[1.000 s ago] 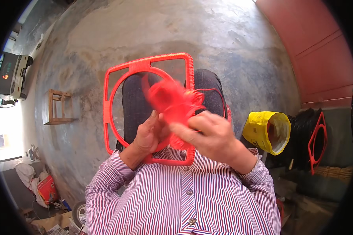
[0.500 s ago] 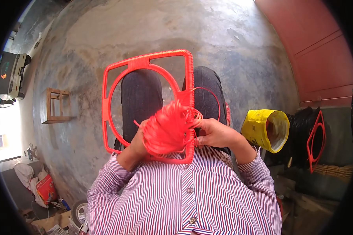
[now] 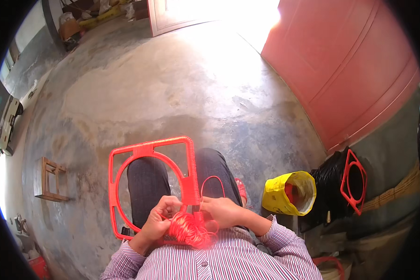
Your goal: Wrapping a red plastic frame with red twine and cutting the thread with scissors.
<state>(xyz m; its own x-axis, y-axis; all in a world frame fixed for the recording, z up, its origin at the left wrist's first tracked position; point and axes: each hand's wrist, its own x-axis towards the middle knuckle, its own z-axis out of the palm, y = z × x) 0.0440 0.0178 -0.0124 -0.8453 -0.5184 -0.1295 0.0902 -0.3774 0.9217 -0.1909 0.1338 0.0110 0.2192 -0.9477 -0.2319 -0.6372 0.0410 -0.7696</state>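
A red square frame (image 3: 190, 161) with a round inner ring rests across my thighs, its far and right bars wrapped in red strand. My left hand (image 3: 157, 221) is closed, fingers bent against a bundle of shiny red plastic cord (image 3: 189, 229) at the frame's near right part. Across from it, my right hand (image 3: 225, 212) is closed around the right bar, its fingertips partly hidden behind the bar and cord. From beside that hand a loop of loose red cord (image 3: 214, 177) arches over my right thigh.
To the right stand a yellow bag (image 3: 277, 196) with its mouth open, a black plastic bag (image 3: 329, 179) and another red frame (image 3: 345, 186) leaning on it. A small wooden stool (image 3: 44, 179) is at the left. A large red door panel (image 3: 340, 70) rises at the far right.
The view has tilted up, showing a bright doorway. The cord bundle has dropped from over the frame to near my shirt, and my left fingers have come closer to the right bar.
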